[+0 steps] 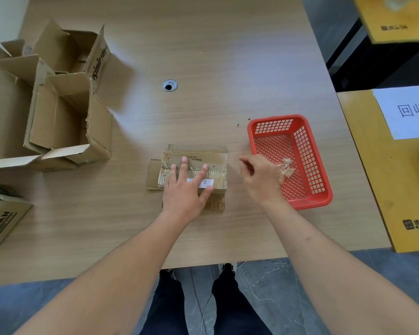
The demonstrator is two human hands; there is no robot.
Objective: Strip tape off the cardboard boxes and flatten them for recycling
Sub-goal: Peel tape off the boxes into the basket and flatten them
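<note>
Left hand [185,189] found flat, fingers spread, pressing small flattened box [213,160] at table [203,56] centre. Right hand [260,177] loosely curled, holding nothing, beside red basket [324,197] containing crumpled tape [286,169]. Opened boxes [58,112] noted far left.

Single head-worn wide-angle view, looking steeply down, close over the table [228,56], from its near edge

You get bright, even light; the open boxes [65,105] throw soft shadows rightward across the table [203,44]. Wide-angle bending warps your edges, and the corners blur slightly.
</note>
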